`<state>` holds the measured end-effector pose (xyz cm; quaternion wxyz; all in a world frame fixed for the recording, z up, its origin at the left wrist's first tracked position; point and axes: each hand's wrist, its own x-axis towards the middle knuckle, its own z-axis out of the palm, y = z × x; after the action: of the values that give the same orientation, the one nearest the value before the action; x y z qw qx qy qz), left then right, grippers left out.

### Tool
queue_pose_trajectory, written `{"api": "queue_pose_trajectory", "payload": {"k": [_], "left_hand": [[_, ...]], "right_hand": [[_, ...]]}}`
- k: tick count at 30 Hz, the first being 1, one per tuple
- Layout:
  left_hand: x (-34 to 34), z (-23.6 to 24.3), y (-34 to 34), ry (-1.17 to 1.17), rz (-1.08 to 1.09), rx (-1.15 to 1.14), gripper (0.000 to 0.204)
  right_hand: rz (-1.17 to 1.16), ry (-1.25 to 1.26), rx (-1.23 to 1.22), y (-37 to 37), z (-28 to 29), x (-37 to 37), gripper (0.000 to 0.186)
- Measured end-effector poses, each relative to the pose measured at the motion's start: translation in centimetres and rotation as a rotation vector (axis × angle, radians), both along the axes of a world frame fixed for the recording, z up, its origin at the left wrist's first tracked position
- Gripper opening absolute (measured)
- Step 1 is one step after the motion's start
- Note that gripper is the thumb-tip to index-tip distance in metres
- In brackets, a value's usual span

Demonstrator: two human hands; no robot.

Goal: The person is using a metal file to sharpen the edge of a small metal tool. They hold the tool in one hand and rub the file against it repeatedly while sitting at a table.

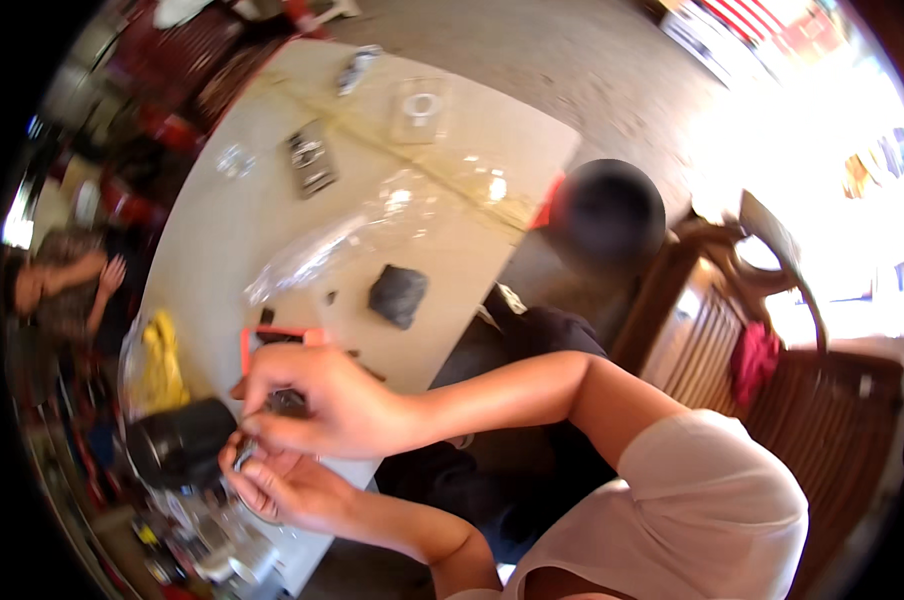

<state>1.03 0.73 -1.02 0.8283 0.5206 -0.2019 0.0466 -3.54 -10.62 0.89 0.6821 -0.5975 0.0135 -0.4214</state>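
Observation:
My left hand (287,490) is closed, holding a small shiny dark metal piece (243,455) at its fingertips, too blurred to name exactly. Just above it my right hand (322,395) bends over, thumb and fingers pinched close to that piece. What sits in the right hand's pinch, if anything, is hidden. An orange-red frame or tray (310,335) shows partly behind the right hand. A black cylinder (177,440) stands by my fingers. Farther up the table lies a crumpled dark grey lump (398,296), perhaps cloth.
The pale table (212,220) carries clear plastic wrap (317,250), a grey phone-like object (312,160), a white ring (422,106) and a yellow bag (164,365). A person (607,215) sits beyond the right edge; another (67,275) is at left. A wooden bench (692,320) stands right.

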Motion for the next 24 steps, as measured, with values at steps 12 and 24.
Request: {"api": "queue_pose_trajectory", "payload": {"k": [12, 24], "left_hand": [[0.4, -0.2, -0.3, 0.058, -0.279, -0.011, 0.034], [-1.2, -4.1, -5.0, 0.091, -0.426, 0.106, 0.031]], "right_hand": [[-0.131, -0.082, -0.031, -6.4, 2.0, -3.7, 0.016], [-1.083, 0.991, 0.180, -21.4, -32.1, -27.1, 0.011]]}}
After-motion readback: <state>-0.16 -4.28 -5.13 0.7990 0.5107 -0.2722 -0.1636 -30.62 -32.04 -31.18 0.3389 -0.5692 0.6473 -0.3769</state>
